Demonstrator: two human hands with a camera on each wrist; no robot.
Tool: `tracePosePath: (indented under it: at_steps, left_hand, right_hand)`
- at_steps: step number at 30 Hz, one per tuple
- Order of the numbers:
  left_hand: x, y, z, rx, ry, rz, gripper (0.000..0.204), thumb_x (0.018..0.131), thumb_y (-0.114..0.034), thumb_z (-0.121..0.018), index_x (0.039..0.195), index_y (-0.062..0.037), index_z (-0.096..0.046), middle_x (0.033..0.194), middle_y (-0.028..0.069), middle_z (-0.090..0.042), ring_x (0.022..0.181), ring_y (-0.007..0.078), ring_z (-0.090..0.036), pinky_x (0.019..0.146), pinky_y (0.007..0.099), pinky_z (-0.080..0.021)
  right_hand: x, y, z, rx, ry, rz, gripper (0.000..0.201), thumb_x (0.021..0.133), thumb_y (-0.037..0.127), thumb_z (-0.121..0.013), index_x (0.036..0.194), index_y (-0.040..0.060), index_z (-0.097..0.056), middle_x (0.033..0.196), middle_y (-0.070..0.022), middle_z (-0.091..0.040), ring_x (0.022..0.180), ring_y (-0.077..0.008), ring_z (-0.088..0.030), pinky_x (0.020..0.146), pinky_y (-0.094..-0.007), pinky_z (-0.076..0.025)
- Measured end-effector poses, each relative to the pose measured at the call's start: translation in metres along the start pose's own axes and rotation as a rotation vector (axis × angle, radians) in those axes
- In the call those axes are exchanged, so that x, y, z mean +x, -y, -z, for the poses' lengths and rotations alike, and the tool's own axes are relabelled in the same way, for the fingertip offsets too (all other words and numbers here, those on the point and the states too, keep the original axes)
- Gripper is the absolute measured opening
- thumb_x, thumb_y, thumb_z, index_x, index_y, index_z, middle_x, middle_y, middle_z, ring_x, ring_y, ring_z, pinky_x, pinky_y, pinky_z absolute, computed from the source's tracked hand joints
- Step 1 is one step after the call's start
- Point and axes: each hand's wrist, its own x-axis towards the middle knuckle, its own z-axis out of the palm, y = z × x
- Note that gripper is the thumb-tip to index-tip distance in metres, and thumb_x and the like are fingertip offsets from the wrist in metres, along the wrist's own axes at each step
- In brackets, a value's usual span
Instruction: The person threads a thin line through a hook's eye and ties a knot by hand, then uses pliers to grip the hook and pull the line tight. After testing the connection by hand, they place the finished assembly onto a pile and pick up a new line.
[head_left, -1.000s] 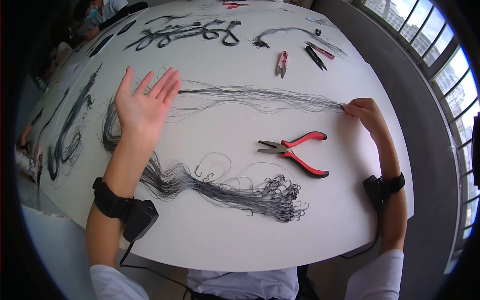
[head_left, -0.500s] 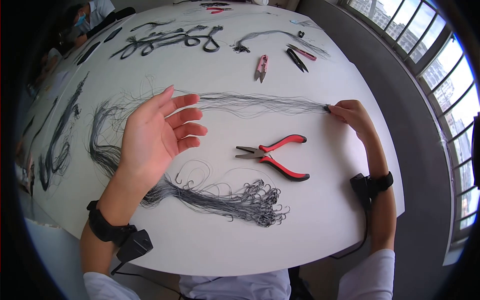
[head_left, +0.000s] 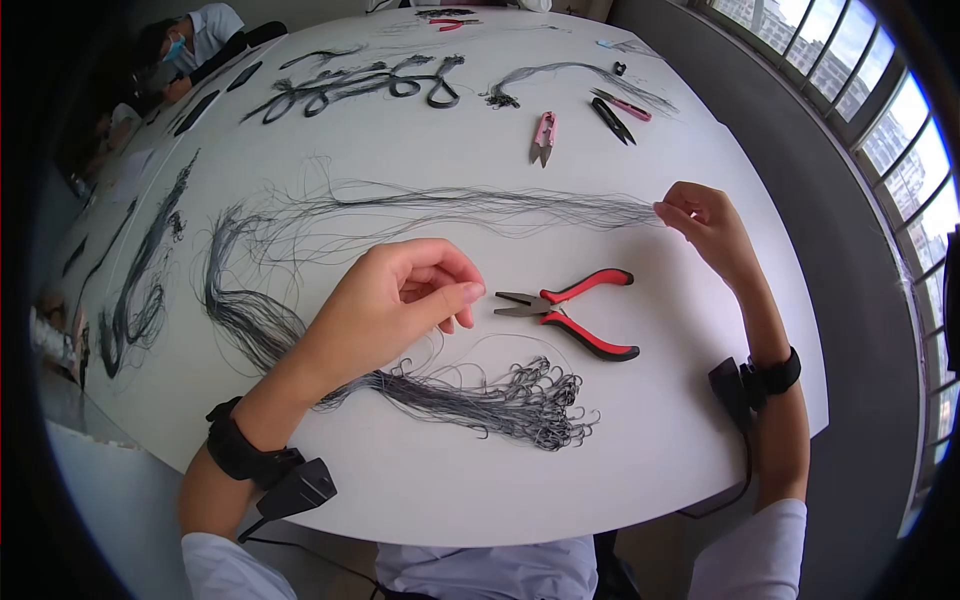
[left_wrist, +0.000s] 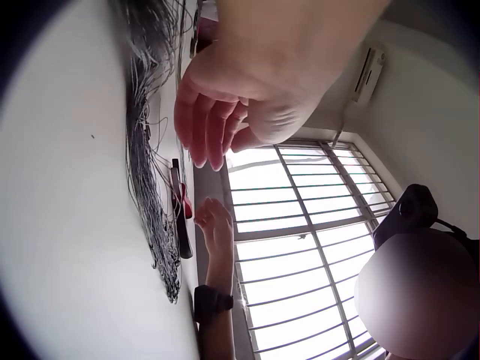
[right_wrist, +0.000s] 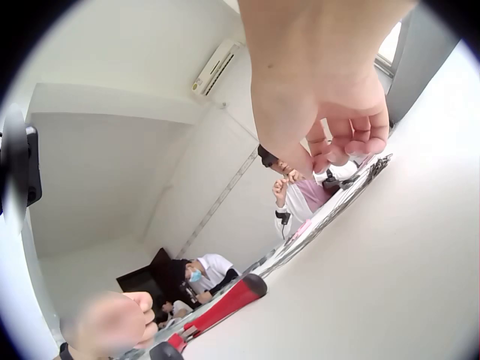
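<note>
Two hands work over a white table [head_left: 700, 420], the largest item in view. Several dark line bundles lie on it. The long strand bundle [head_left: 480, 205] stretches across the middle, from a loose fan at the left to a gathered end at the right. The hooked bundle [head_left: 470, 395] lies nearer the person, its hook ends curled toward the right.

The left hand [head_left: 400, 300] hovers above the table between the two bundles, fingers curled in, thumb and forefinger tips brought together close to the plier nose. Whether a line is pinched between them cannot be told; the left wrist view shows bent fingers and nothing clearly held.

The right hand [head_left: 700, 220] is well apart from the left, at the right end of the strand bundle, and pinches that gathered end between thumb and fingertips.

Red-handled pliers [head_left: 575, 310] lie flat between the hands, jaws closed, pointing left. Pink snips [head_left: 543, 137] lie beyond the strand bundle, untouched.
</note>
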Motion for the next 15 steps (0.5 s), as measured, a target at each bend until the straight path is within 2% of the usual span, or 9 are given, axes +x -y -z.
tracePosePath:
  at_steps: [1,2,3,4,5,7,8,11,15]
  left_hand:
    - [-0.001,-0.001,0.0,0.006,-0.012,0.003,0.01,0.085,-0.01,-0.058,0.088,0.0002,-0.06,0.073,0.0028,-0.059,0.068,0.0083,-0.056,0.061,0.0227,-0.046]
    - [-0.001,-0.003,0.001,0.234,0.005,-0.043,0.009,0.083,-0.009,-0.061,0.085,-0.0006,-0.061,0.073,0.002,-0.059,0.068,0.0077,-0.055,0.062,0.0231,-0.045]
    - [-0.001,-0.005,0.001,0.464,0.026,-0.087,0.008,0.08,-0.008,-0.064,0.082,-0.0014,-0.062,0.073,0.0011,-0.059,0.069,0.0072,-0.054,0.063,0.0235,-0.045]
    - [0.0,-0.004,0.002,0.511,0.027,-0.162,0.008,0.075,-0.008,-0.067,0.079,-0.003,-0.063,0.075,0.0018,-0.06,0.071,0.009,-0.054,0.063,0.0253,-0.045]
    - [0.001,-0.001,0.003,0.515,0.021,-0.165,0.008,0.075,-0.008,-0.067,0.079,-0.003,-0.063,0.075,0.0018,-0.06,0.071,0.009,-0.054,0.063,0.0253,-0.045]
    - [0.003,0.003,0.004,0.539,0.063,-0.316,0.01,0.072,-0.007,-0.068,0.081,-0.0035,-0.064,0.077,0.0036,-0.061,0.072,0.0129,-0.055,0.064,0.0261,-0.045]
    - [0.002,0.002,0.002,0.54,0.066,-0.304,0.011,0.071,-0.007,-0.068,0.081,-0.0041,-0.064,0.078,0.0048,-0.061,0.074,0.0173,-0.055,0.066,0.0276,-0.046]
    - [0.002,0.008,0.001,0.642,0.061,-0.392,0.011,0.071,-0.008,-0.068,0.081,-0.0042,-0.064,0.079,0.0053,-0.062,0.076,0.0192,-0.056,0.068,0.0291,-0.046]
    - [-0.001,0.015,-0.005,0.613,0.095,-0.404,0.013,0.072,-0.009,-0.069,0.082,-0.004,-0.064,0.079,0.0058,-0.061,0.077,0.0202,-0.056,0.069,0.0305,-0.046]
  right_hand:
    - [-0.003,0.011,-0.006,-0.016,0.039,0.091,0.019,0.083,0.018,-0.062,0.074,0.0015,-0.061,0.063,-0.0012,-0.057,0.058,-0.0096,-0.048,0.055,-0.0247,-0.039]
    - [-0.007,0.024,-0.012,0.023,0.1,0.192,0.014,0.082,0.015,-0.063,0.074,0.0032,-0.062,0.064,-0.0008,-0.057,0.06,-0.0094,-0.049,0.058,-0.0248,-0.039]
    - [-0.013,0.039,-0.018,0.07,0.153,0.213,0.01,0.08,0.012,-0.064,0.074,0.0037,-0.062,0.065,-0.0013,-0.058,0.063,-0.0111,-0.051,0.059,-0.0251,-0.04]
    - [-0.016,0.049,-0.023,0.074,0.177,0.314,0.007,0.078,0.009,-0.065,0.074,0.0041,-0.063,0.066,-0.0019,-0.058,0.065,-0.0126,-0.052,0.06,-0.0257,-0.04]
    - [-0.02,0.057,-0.028,0.078,0.203,0.41,0.004,0.076,0.007,-0.066,0.074,0.0046,-0.063,0.066,-0.0025,-0.059,0.067,-0.0141,-0.053,0.06,-0.0263,-0.041]
    - [-0.027,0.072,-0.032,0.074,0.259,0.547,0.006,0.071,0.004,-0.068,0.073,0.0057,-0.063,0.068,-0.0023,-0.059,0.072,-0.0164,-0.053,0.06,-0.028,-0.042]
    - [-0.03,0.078,-0.033,0.07,0.293,0.566,0.008,0.067,0.002,-0.069,0.072,0.0061,-0.064,0.068,-0.0015,-0.06,0.07,-0.0172,-0.051,0.06,-0.0287,-0.043]
    - [-0.039,0.083,-0.037,-0.045,0.307,0.621,0.01,0.063,0.005,-0.073,0.07,0.007,-0.066,0.067,-0.001,-0.059,0.07,-0.017,-0.048,0.061,-0.0283,-0.041]
    - [-0.048,0.091,-0.038,-0.21,0.276,0.692,0.012,0.061,0.008,-0.074,0.068,0.0089,-0.065,0.067,-0.0005,-0.058,0.07,-0.0173,-0.048,0.064,-0.0287,-0.041]
